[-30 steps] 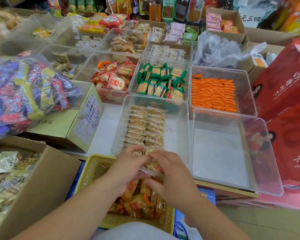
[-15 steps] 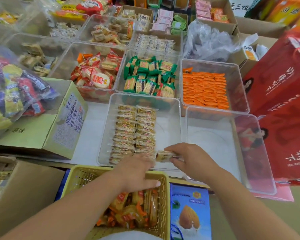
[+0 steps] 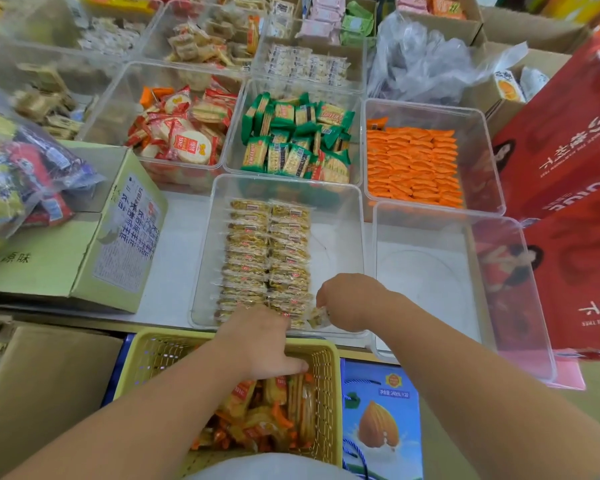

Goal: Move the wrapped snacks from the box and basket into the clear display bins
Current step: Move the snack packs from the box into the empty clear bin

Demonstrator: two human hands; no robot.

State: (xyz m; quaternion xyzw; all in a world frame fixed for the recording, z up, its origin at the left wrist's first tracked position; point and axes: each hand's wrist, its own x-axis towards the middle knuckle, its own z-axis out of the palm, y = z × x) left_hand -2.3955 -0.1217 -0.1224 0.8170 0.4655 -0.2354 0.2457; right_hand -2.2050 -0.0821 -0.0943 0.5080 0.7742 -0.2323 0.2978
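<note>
A clear display bin [image 3: 340, 244] in front of me holds two neat columns of clear-wrapped golden snacks [image 3: 269, 254]. My right hand [image 3: 352, 301] pinches one wrapped snack [image 3: 317, 317] at the near right end of those columns, inside the bin. My left hand [image 3: 260, 341] reaches down over the rim of the yellow basket [image 3: 153, 355], fingers spread above the orange and yellow wrapped snacks [image 3: 274, 417] in it; what its fingertips touch is hidden. A second clear bin [image 3: 430, 289] stands to the right with nothing in it.
Filled bins stand behind: red-wrapped crackers [image 3: 181, 136], green packs [image 3: 295, 140], orange packs [image 3: 411, 164]. A green carton [image 3: 66, 244] with a bag of sweets sits left, a brown box [image 3: 42, 393] near left, red gift boxes [image 3: 568, 188] right, an almond-drink box [image 3: 381, 420] beside the basket.
My right hand has carried the wrapped snack leftward and down into the bin next to the columns. My left hand stays over the basket. The view has tilted down a little.
</note>
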